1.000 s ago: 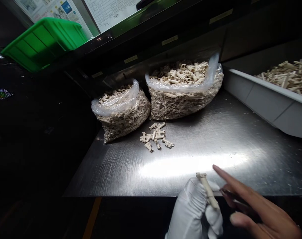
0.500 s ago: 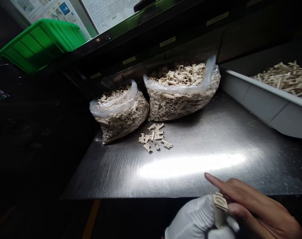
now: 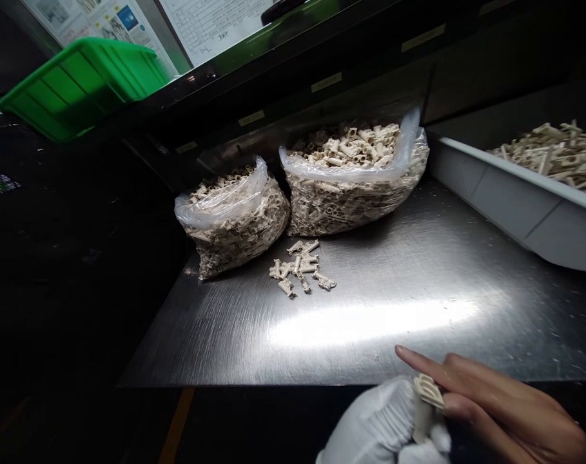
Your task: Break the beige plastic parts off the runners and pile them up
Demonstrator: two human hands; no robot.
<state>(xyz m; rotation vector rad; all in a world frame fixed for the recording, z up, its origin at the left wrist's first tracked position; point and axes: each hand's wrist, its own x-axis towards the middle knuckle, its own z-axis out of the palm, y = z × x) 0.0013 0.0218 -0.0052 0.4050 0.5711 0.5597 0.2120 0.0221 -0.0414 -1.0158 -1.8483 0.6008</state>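
Note:
My left hand (image 3: 370,420), in a white glove, is at the bottom of the view and is shut on a small beige plastic moulded part (image 3: 428,391). Most of the part's length is hidden by the fingers, and only its ridged end shows. My bare right hand (image 3: 508,406) lies just to the right, fingers stretched out, with the index finger passing over the part and appearing to touch it. Farther up on the steel table (image 3: 394,328), a small loose pile of similar parts (image 3: 300,267) lies in front of two clear plastic bags full of them (image 3: 234,225) (image 3: 353,200).
A white tray (image 3: 515,200) heaped with beige parts stands at the right of the table. A green plastic crate (image 3: 80,87) sits at the upper left, below papers posted on the wall (image 3: 215,26). The table's front edge runs just above my hands.
The part has turned in my left hand, its end now facing me, and both hands have dropped lower. My right hand has moved left, over the part.

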